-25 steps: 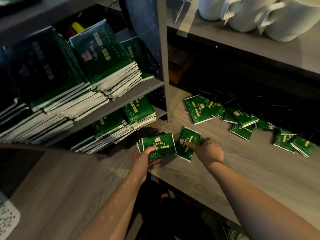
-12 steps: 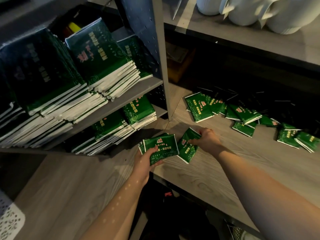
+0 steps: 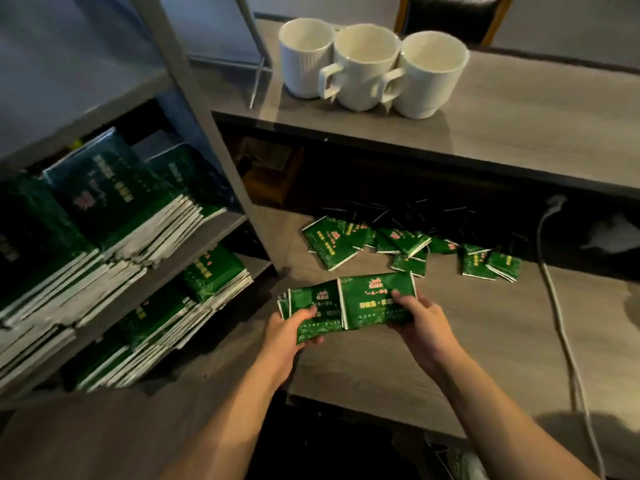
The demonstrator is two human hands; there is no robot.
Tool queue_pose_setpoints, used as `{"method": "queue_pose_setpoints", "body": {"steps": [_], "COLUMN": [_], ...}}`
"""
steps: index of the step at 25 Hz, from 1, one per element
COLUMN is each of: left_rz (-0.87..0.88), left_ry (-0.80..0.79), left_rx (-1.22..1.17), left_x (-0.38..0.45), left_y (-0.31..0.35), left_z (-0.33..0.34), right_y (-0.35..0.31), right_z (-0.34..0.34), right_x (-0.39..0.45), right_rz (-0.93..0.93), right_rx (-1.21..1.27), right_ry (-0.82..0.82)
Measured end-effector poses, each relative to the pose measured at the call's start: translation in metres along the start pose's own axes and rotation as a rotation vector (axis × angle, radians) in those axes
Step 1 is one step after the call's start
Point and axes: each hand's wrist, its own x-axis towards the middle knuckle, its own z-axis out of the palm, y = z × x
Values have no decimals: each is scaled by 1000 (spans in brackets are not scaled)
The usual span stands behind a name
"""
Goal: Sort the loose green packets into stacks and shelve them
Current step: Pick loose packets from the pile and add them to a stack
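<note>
Mugs [image 3: 367,65], three; hands [image 3: 284,336], two.

Mugs [image 3: 372,65] above packets [image 3: 408,245], seemingly loose.

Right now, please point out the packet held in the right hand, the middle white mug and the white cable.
Packet in right hand [image 3: 372,299]: head view, on its green printed front.
Middle white mug [image 3: 363,81]: head view, on its outer wall.
White cable [image 3: 554,306]: head view, on its stretch across the shelf.

Left hand [image 3: 284,336] grips a small stack of green packets [image 3: 313,315], right hand [image 3: 420,322] pinches one packet [image 3: 375,299] overlapping it; loose packets [image 3: 408,245] lie on the counter [image 3: 485,323] behind.
</note>
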Motion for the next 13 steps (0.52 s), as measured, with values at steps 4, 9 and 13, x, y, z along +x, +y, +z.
{"method": "queue_pose_setpoints", "body": {"steps": [4, 9, 13], "left_rz": [74, 91, 60], "left_ry": [-207, -381, -406], "left_rx": [87, 187, 239], "left_x": [-19, -33, -35], "left_y": [25, 33, 26], "left_z": [51, 100, 134], "right_y": [-10, -21, -28], "right_z": [-7, -24, -42], "right_x": [-25, -39, -43], "right_rz": [-119, -222, -267], "right_rx": [-135, -132, -193], "right_ry": [53, 104, 81]}}
